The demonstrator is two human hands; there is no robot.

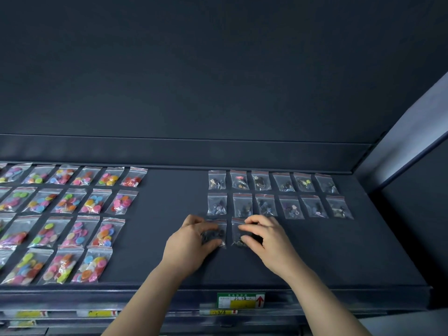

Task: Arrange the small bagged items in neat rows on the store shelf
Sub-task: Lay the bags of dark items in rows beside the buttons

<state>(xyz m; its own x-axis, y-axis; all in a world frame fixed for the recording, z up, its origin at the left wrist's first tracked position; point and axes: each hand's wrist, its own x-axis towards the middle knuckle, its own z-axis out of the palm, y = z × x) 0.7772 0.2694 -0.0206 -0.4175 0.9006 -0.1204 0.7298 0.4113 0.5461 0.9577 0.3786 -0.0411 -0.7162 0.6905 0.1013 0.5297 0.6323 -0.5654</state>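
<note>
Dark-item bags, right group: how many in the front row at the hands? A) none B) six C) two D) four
C: the front row holds only the left front bag, gripped by the left hand, and the right front bag, gripped by the right hand; the middle row and back row hold six each.

On your dark shelf (169, 214) lie rows of button bags (70, 201) at the left, and at the right rows of bags of dark small parts (288, 207).
</note>
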